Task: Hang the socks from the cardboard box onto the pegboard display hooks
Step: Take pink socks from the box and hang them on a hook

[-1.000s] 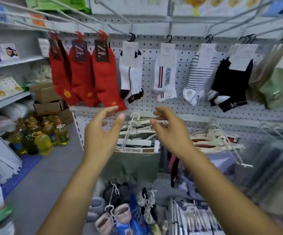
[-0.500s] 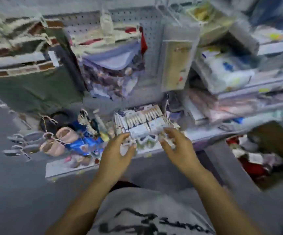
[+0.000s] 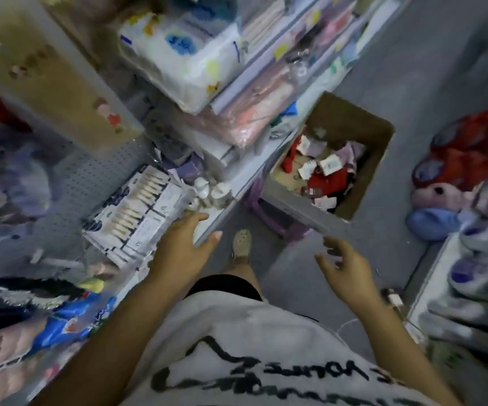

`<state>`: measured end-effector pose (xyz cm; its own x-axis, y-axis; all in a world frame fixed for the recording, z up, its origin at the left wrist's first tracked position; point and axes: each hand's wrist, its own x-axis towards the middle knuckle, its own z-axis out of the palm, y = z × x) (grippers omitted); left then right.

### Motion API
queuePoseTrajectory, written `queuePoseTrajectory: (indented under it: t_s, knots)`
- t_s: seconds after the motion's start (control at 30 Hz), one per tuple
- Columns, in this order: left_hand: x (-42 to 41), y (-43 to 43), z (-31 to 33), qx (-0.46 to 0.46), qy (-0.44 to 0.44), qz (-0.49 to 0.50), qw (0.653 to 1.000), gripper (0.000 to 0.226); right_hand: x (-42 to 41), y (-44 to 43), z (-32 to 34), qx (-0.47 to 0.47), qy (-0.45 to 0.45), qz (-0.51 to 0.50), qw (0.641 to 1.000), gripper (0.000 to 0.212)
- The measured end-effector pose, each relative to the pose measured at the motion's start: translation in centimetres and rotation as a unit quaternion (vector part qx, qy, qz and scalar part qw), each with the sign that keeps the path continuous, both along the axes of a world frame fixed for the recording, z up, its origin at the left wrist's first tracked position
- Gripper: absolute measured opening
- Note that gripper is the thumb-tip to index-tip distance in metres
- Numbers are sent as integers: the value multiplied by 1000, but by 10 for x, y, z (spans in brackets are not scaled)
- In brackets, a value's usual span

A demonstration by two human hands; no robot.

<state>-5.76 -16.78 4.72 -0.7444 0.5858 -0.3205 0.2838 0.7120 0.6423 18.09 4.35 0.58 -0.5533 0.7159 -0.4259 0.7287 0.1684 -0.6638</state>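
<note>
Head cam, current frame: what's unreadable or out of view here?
1. Display hooks: outside the head view; only a patch of pegboard shows.
2. Socks in the cardboard box: motion blur makes the count and tag print unreadable.
3. Left hand: fingertips are blurred, so contact with the white containers cannot be told.
4. Right hand: fingers are blurred; it appears empty.

In cardboard box (image 3: 368,159), socks (image 3: 329,183) blurred, tags (image 3: 329,164) unreadable; shirt print (image 3: 266,373) cut off at btm edge.
</note>
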Motion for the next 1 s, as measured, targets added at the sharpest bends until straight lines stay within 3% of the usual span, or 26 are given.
queuePoseTrajectory:
  t_s: [0.27,0.47,0.7,0.8,0.87,0.93,1.0]
  knots:
    - [-79,181,-13,-6,-9,-196,981,34,-62,103,1,-20,78,-226,971,23]
    - [-121,279,-54,-76,-35,-311,947,57,-122,190,-48,-48,70,-312,946,33]
    - [-126,368,-114,-53,-89,-229,968,50,-156,286,-133,-42,-18,-301,953,51]
    - [-120,393,-142,13,-123,-174,977,22,-167,327,-176,-30,-34,-320,946,52]
    - [-121,399,-155,58,-115,-110,986,9,-176,347,-200,-38,-32,-340,939,63]
    - [-124,401,-166,90,-112,-77,987,14,-183,362,-218,-41,-25,-365,930,71]
    - [-125,401,-174,106,-121,-73,984,20,-185,370,-232,-35,-21,-380,924,61]
